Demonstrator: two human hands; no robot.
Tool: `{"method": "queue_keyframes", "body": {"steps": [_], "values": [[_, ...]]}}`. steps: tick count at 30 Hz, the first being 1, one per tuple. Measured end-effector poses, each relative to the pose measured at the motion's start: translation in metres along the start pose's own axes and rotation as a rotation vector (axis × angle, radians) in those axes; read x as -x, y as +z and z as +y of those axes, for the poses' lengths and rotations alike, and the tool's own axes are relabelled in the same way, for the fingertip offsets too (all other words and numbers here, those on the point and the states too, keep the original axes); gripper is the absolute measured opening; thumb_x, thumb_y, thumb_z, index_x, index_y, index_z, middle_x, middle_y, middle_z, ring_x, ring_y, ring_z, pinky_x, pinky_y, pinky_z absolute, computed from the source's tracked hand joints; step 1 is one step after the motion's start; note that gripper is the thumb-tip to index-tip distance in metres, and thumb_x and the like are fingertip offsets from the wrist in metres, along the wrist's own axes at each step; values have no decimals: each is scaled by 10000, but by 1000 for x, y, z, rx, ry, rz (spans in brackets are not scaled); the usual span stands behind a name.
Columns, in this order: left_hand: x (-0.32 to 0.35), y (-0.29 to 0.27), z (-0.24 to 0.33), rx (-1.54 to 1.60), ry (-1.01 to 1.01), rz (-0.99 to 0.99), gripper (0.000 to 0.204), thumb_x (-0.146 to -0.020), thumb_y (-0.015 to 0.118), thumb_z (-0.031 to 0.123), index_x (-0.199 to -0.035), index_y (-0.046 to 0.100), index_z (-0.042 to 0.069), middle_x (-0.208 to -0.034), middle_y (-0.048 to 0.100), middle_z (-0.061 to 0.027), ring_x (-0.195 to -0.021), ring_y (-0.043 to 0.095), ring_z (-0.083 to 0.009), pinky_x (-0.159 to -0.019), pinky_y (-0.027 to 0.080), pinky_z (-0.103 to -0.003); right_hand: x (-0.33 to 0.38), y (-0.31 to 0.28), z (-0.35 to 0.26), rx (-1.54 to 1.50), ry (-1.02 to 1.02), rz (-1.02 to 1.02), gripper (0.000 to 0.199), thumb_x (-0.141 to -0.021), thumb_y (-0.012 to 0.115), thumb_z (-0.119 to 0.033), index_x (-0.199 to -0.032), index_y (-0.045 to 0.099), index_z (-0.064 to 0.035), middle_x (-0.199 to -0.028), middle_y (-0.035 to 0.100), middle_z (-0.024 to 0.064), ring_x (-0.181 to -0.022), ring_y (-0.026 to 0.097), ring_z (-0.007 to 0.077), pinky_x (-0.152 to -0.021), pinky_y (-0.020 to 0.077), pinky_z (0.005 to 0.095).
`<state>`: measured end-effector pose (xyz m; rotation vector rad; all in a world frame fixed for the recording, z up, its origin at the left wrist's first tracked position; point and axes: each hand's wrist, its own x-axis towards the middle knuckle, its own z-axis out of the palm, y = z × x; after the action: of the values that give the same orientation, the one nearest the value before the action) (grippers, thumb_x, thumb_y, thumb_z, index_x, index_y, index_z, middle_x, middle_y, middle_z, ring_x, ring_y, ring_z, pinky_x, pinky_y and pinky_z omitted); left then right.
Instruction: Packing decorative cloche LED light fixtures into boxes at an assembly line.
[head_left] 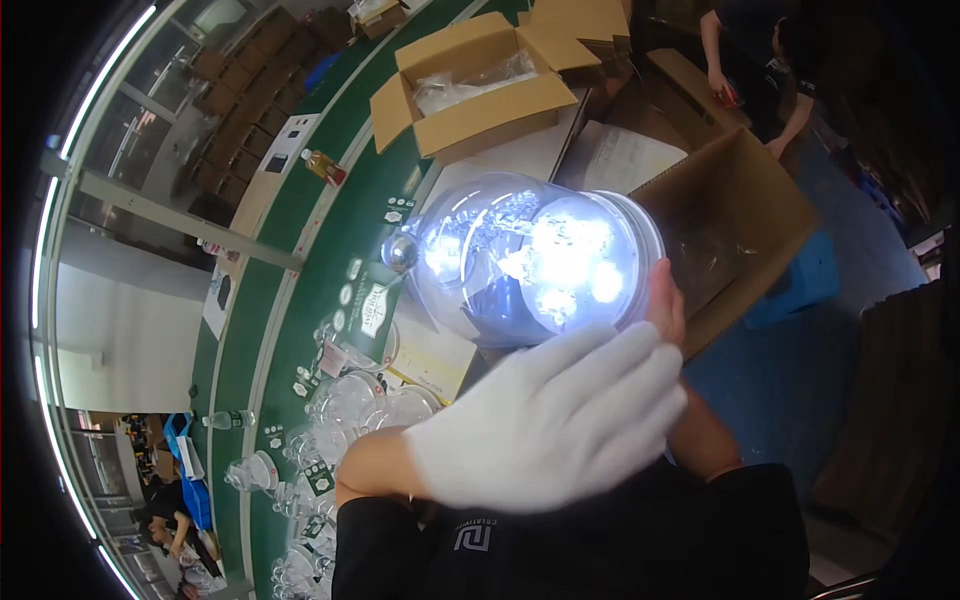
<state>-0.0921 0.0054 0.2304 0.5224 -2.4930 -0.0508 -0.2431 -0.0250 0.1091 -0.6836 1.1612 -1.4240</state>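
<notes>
A clear glass-like dome (470, 310) lies tilted on its side in front of me, brightly lit from inside by white lights at its round base. A shiny silver ball knob (399, 250) caps its left end. My right hand (666, 302) is bare and grips the base at the right; most of its fingers are hidden behind the base and my other hand. My left hand (550, 422), in a white glove, is stretched flat along the dome's near side, fingers straight and pointing right. Whether it presses on the dome is hard to tell.
An open cardboard box (490, 118) with clear plastic stands beyond the dome; another open carton (750, 235) is at the right. Many clear domes (350, 405) crowd the green table (275, 335) at left. A drink bottle (323, 168) stands farther back. A co-worker's hand (722, 88) holds something red.
</notes>
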Motion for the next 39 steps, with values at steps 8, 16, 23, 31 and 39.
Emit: {"method": "queue_keyframes", "body": {"steps": [8,16,23,31,39], "values": [[30,-67,-61,110,-665,162,534,-1006,585,356,-1400,527,1,-1332,601,-251,-1264,581,-383,-1053,447,-398,-22,-36,15,-202,-99,-162,558,-1107,334,-427,-1380,518,25,-1326,610,135,-1188,594,202,-1028,456,341],[18,-28,-53,299,-859,244,581,-972,669,225,-1459,433,15,-917,620,-115,-862,635,-185,-772,503,-306,-41,-57,-10,-184,-52,-119,580,-1101,339,-453,-1412,484,14,-1340,602,145,-1224,580,213,-1040,457,352],[-21,-5,-80,393,-778,96,940,-577,979,287,-1369,545,25,-1280,638,-63,-791,601,-74,-689,483,-221,-57,-86,-45,-122,36,-61,562,-1101,354,-440,-1396,513,12,-1311,625,135,-1199,597,196,-1036,463,336],[-62,66,-102,433,-488,226,351,-924,736,285,-1172,625,63,-1005,679,-60,-829,631,-128,-728,507,-265,-113,-162,-81,43,81,-65,552,-1089,384,-450,-1350,546,8,-1239,657,152,-1108,651,200,-958,529,345],[-44,132,-93,346,-532,83,400,-878,783,330,-1071,572,50,-834,661,-120,-696,683,-247,-630,549,-340,-168,-206,-91,240,410,-299,566,-1089,376,-464,-1337,564,9,-1244,660,121,-1111,644,180,-959,524,343]]}}
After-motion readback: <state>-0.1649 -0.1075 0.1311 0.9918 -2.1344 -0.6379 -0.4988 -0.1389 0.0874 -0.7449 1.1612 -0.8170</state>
